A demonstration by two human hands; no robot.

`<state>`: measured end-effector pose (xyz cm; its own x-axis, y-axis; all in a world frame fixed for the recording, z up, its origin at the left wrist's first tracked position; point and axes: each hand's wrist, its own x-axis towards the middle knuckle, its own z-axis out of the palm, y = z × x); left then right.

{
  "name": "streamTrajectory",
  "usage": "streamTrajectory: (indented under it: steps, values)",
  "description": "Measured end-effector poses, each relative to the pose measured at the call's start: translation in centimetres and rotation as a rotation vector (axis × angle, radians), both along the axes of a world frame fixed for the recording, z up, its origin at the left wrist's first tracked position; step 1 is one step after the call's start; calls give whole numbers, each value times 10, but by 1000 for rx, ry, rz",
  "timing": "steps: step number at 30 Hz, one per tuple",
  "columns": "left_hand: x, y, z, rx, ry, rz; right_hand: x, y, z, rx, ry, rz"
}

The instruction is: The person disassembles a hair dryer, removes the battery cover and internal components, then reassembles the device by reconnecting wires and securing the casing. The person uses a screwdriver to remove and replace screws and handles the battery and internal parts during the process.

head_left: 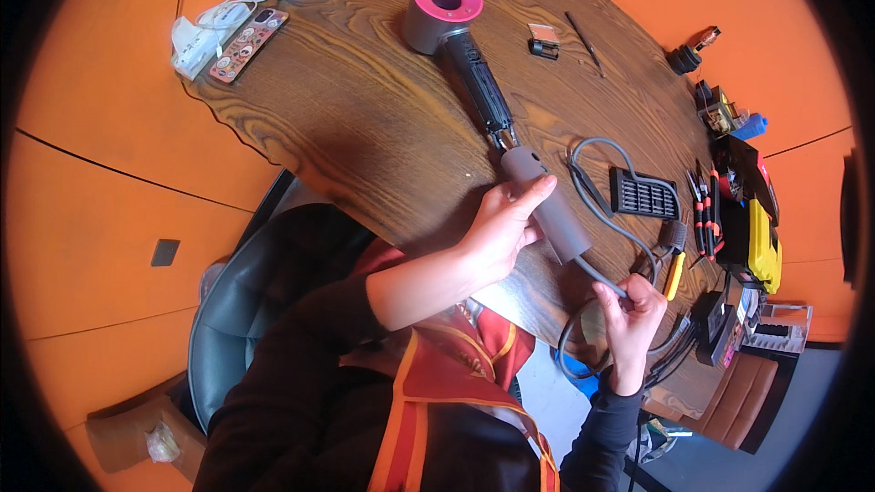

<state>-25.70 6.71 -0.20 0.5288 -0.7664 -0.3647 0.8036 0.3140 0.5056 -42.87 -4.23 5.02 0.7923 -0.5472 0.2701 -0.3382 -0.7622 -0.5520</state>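
Note:
A hair dryer with a round grey head and pink ring point(444, 2) lies on the wooden table, its black inner handle core point(480, 87) bare. Wires show between that core and the grey handle sleeve point(558, 217), which sits lower down over the cord. My left hand point(504, 235) is wrapped round the sleeve, thumb along its upper side. Below the sleeve's lower end, my right hand point(631, 314) pinches the grey power cord point(594, 271). From there the cord loops across the table to the right.
Right of the sleeve lies a black screwdriver bit case point(643, 195), with red-handled pliers point(705, 219) and a yellow toolbox point(764, 244) beyond. A thin dark rod point(583, 43) and small black part point(544, 49) lie farther off. A phone point(248, 46) and white power strip point(196, 53) are far left.

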Motion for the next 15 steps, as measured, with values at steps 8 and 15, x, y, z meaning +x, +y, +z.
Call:
streamTrajectory:
  steps: [8, 15]
  values:
    - [7, -2, -3, -42, 15, 33, -5, -2, -6, -42, 54, 17]
    - [-3, -9, -10, 20, -13, 100, 14, 4, 3, 64, 234, -23]
